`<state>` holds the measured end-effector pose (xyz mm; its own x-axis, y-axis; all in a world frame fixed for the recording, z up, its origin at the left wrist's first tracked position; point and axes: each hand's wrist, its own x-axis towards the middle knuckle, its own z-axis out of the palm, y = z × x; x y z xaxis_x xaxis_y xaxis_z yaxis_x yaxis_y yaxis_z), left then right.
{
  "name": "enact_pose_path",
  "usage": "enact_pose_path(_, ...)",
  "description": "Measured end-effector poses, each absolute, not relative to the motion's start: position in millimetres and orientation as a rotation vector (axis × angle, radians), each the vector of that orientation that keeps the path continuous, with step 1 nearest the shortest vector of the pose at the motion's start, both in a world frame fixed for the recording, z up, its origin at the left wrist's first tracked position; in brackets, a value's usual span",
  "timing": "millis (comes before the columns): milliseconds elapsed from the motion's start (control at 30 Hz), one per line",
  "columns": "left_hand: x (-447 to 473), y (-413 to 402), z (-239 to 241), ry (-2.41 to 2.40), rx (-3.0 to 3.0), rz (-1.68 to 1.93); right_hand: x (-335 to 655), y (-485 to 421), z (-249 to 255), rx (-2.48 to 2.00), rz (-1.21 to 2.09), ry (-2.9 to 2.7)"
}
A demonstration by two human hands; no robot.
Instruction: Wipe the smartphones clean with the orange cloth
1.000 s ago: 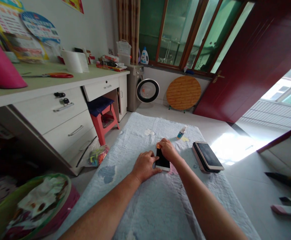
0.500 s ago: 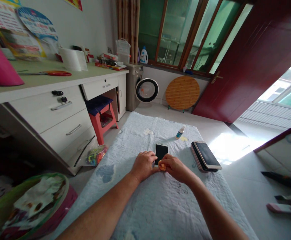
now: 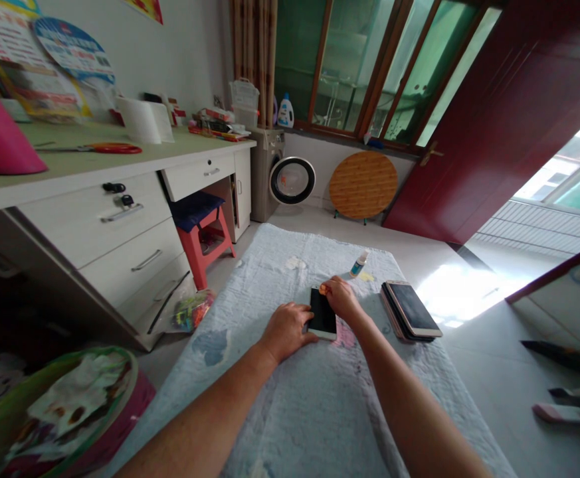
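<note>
A white-framed smartphone (image 3: 323, 320) with a dark screen lies flat on the pale blue cloth cover (image 3: 290, 398). My left hand (image 3: 286, 330) grips the phone's left side, fingertips on its edge and thumb near the lower corner. Pinched in my right hand (image 3: 342, 299) is a small orange cloth or pad (image 3: 323, 289), pressed against the top end of the screen. My right fingers hide part of the pad and the phone's upper right corner. Beyond that hand stands a small spray bottle (image 3: 359, 263).
Several stacked phones (image 3: 413, 309) lie at the cover's right edge. On the left are a white desk (image 3: 120, 229), a red stool (image 3: 202, 242) and a waste bin (image 3: 137, 398). A washing machine with its door (image 3: 292, 180) open and a round wooden tabletop (image 3: 363, 184) are behind.
My right hand has slid the orange pad from the phone's lower end up to its top, uncovering the lower screen. My left hand stays at the phone's left side.
</note>
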<state>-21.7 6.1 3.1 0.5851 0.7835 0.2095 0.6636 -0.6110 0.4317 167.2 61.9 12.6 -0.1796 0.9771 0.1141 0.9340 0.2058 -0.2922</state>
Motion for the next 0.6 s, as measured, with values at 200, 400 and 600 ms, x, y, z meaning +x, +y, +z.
enact_pose_path(200, -22, 7, 4, 1.165, 2.461, 0.559, 149, 65, 12, -1.692, 0.238, -2.25)
enact_pose_path(400, -22, 6, -1, 1.253, 2.305, 0.652, 148, 47, 12, -1.504, 0.351, -2.3)
enact_pose_path(600, -22, 8, -10, 1.239, 2.244, 0.792, 145, 17, 13, -1.438, 0.463, -2.31)
